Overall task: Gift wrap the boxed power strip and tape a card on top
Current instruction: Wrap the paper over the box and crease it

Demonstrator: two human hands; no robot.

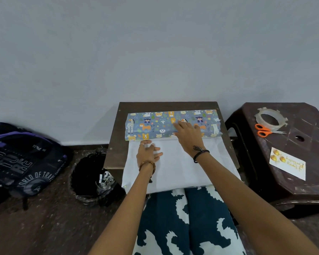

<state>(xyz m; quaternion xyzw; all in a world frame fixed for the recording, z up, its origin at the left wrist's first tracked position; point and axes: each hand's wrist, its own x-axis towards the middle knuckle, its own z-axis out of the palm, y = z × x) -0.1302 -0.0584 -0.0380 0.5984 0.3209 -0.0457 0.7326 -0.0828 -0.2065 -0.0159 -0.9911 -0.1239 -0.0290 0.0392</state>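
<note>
While flat right hand [188, 134] presses it, wrapped box [171, 125] lies long-axis left-right; left hand [148, 153] flat on paper [179, 168].

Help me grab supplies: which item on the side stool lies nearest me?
The card, white with gold balloons, lies nearest; the orange-handled scissors and tape roll sit farther back.

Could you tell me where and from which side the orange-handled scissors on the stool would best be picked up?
Probably by the orange loop handles. The scissors lie flat and closed on the brown stool, handles pointing left toward the small table, blades pointing right. The right hand is nearer; coming from above on the handle side keeps fingers off the blades and clear of the tape roll just behind.
</note>
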